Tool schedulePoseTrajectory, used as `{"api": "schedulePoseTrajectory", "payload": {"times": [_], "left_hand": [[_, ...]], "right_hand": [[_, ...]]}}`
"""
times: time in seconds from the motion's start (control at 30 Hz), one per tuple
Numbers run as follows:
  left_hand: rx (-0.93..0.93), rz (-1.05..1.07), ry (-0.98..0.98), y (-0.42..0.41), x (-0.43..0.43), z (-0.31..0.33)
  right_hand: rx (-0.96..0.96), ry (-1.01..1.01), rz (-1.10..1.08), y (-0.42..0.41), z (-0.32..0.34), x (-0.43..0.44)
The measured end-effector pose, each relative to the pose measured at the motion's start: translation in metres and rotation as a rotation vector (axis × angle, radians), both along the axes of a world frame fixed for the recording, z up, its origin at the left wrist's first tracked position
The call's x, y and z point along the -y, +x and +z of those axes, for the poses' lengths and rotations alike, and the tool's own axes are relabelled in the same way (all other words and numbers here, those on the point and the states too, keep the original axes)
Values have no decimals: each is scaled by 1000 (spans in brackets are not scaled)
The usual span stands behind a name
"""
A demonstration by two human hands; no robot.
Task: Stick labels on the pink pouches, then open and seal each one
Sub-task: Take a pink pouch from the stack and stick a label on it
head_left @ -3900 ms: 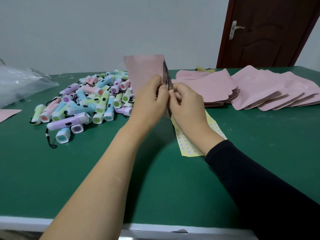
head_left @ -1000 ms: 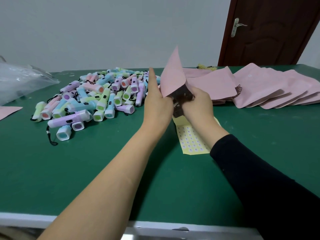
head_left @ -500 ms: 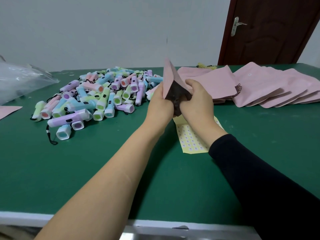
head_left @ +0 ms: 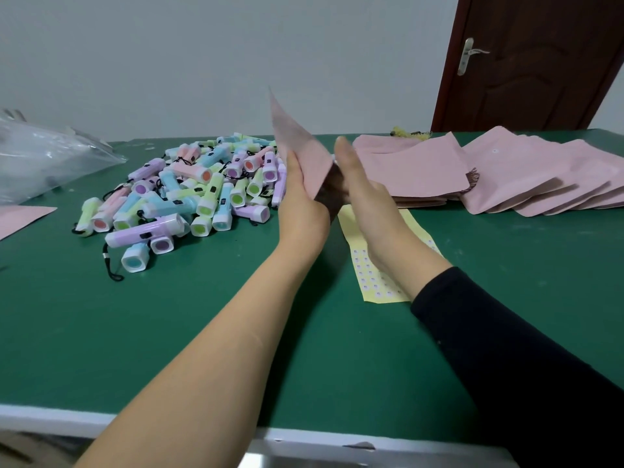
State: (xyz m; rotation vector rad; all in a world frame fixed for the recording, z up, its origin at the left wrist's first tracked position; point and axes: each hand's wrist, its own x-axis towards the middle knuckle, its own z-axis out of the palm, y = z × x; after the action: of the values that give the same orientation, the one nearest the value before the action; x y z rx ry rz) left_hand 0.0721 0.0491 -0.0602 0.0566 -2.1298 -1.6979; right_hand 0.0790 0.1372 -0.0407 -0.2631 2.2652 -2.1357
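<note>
One pink pouch [head_left: 300, 146] stands tilted above the green table, a corner pointing up and its dark opening facing down between my palms. My left hand [head_left: 302, 204] lies flat against its left face with straight fingers. From the other side my right hand [head_left: 364, 194] presses it, fingers straight too. Under my right wrist lies a yellow label sheet [head_left: 371, 282] with rows of small stickers. More pink pouches sit in a stack [head_left: 422, 170] right behind my hands, and others are fanned out [head_left: 540, 177] at the far right.
A heap of pastel mini flashlights [head_left: 189, 194] with black straps fills the table's left-middle. A clear plastic bag [head_left: 44, 157] and another pink pouch [head_left: 20, 217] lie at the left edge. The white table edge [head_left: 135, 420] runs along the front. A brown door [head_left: 540, 62] stands behind.
My hands were curled round the pouch's dark opening; now both have straightened and press the pouch flat between the palms. The pouch's corner has swung up and leftward.
</note>
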Motion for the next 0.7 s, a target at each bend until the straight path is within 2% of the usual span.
{"api": "schedulePoseTrajectory", "payload": {"times": [0.1, 0.17, 0.27, 0.43, 0.6, 0.7], "left_hand": [[10, -7, -88, 0, -3, -4], [13, -19, -96, -1, -6, -5], [12, -12, -120, 0, -6, -3], [-41, -72, -67, 0, -8, 2], [-26, -151, 6, 2, -11, 2], [-12, -156, -16, 0, -7, 1]], "right_hand": [[210, -265, 123, -7, -1, -8], [268, -363, 180, -10, -2, -11], [277, -382, 230, -11, -1, -14], [226, -414, 153, -17, -3, -17], [214, -375, 311, -19, -7, -18], [222, -380, 267, -22, -7, -20]]}}
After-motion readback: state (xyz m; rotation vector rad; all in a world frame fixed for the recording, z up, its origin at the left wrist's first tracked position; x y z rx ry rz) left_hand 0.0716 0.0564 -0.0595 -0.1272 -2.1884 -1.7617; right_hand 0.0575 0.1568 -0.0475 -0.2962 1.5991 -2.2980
